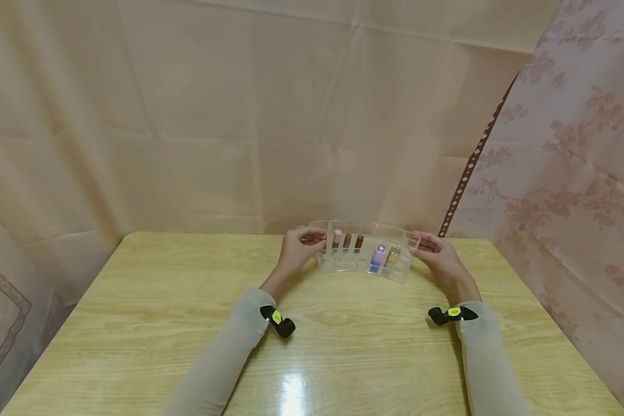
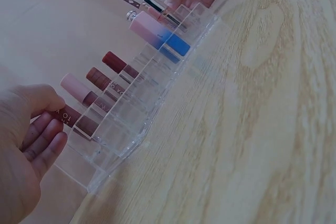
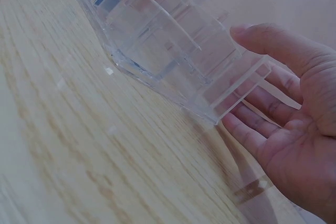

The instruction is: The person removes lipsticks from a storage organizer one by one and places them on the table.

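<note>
A clear plastic cosmetics organizer (image 1: 364, 270) with stepped compartments stands near the back of the table. At its left end, my left hand (image 2: 23, 145) pinches the top of a dark brown lip gloss tube (image 2: 79, 121) sitting in a slot; the fingers hide its cap. Beside it stand a pink-capped tube (image 2: 76, 87), a brown-capped tube (image 2: 98, 78) and a dark red-capped tube (image 2: 114, 62). Farther right are a pink-and-blue bottle (image 2: 157, 32) and a small gold-toned bottle (image 1: 393, 255). My right hand (image 3: 294, 98) holds the organizer's right end, thumb in front and fingers behind.
The wooden table (image 1: 333, 346) extends in front of the organizer and to both sides. A beige curtain (image 1: 270, 127) hangs behind the table. On the right hangs a pink floral cloth (image 1: 577, 144).
</note>
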{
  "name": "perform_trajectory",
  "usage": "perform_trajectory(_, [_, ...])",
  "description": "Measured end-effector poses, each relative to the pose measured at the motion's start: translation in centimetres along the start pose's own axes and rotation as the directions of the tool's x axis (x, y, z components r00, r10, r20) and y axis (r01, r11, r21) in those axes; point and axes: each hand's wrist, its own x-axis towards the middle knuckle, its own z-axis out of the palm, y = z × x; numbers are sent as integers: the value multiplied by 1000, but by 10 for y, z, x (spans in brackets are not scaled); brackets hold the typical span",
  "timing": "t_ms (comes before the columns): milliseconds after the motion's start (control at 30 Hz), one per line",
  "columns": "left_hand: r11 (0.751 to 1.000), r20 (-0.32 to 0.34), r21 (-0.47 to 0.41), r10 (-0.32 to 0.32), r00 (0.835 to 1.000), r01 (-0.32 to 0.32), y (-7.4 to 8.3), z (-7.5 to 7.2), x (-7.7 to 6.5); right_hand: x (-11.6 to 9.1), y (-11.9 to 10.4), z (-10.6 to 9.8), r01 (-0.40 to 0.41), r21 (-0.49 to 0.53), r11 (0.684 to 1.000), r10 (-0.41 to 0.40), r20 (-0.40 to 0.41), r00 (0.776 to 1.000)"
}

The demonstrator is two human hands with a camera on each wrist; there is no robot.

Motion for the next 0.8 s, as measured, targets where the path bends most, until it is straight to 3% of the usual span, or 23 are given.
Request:
perform_trajectory(400, [1000, -24, -12, -2, 1000, 2, 4, -2, 1, 5, 1, 1, 4, -34, 999, -5, -22, 1000])
perform_trajectory(800, [1000, -35, -8, 20, 999, -20, 10, -6, 1, 6, -1, 3, 27, 2, 1000, -27, 18, 999])
